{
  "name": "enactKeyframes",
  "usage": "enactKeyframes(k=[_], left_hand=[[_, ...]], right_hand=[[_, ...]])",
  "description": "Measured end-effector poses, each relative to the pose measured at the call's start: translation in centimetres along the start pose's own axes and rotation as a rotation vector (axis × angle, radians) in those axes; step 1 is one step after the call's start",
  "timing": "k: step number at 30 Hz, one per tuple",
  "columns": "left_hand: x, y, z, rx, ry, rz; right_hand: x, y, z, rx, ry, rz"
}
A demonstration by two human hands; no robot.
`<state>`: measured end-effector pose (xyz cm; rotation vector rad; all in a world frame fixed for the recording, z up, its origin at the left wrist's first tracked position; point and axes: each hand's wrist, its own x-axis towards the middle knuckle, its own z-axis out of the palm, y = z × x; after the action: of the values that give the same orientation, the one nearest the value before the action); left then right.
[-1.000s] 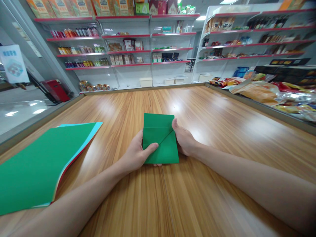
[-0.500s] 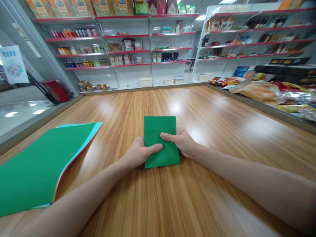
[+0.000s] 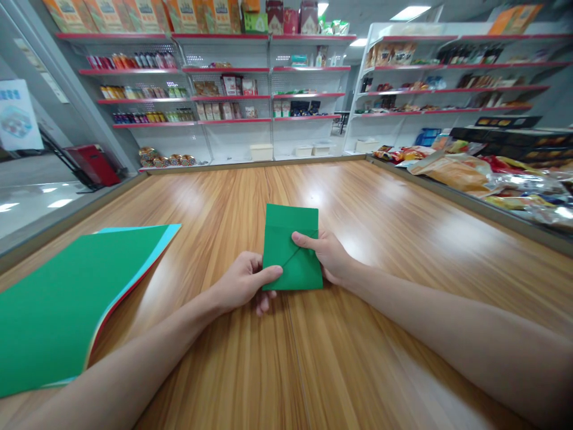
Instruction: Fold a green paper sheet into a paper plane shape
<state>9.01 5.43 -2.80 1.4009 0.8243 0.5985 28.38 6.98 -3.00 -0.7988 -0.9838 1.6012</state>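
Observation:
A folded green paper envelope (image 3: 293, 218) is held up above the wooden table (image 3: 233, 370), its front face toward me with a slanting fold line across it. My left hand (image 3: 248, 280) grips its lower left corner, thumb on the front and fingertips showing beneath the bottom edge. On the right edge, my right hand (image 3: 329, 254) pinches it, thumb pressed over the front and the fingers hidden behind. To the left lies a stack of coloured paper sheets (image 3: 85, 280), green on top, with light blue and red edges below.
Packaged snacks (image 3: 461, 170) and black boxes (image 3: 514, 140) fill the area beyond the table's right edge. Shelves (image 3: 228, 121) with bottles and packets stand behind the table. A red case (image 3: 92, 164) is on the floor at the far left.
My left hand has slid down and outward to the lower corner, its fingers now visible below. The green envelope is slightly raised and tilted. The camera view has shifted a little.

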Motion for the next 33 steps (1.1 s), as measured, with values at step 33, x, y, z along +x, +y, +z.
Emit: enactKeyframes(k=[33], left_hand=[[0.4,-0.5,-0.3,-0.035,0.000,0.262]], right_hand=[[-0.4,0.8,0.2,-0.334,-0.189,-0.079]])
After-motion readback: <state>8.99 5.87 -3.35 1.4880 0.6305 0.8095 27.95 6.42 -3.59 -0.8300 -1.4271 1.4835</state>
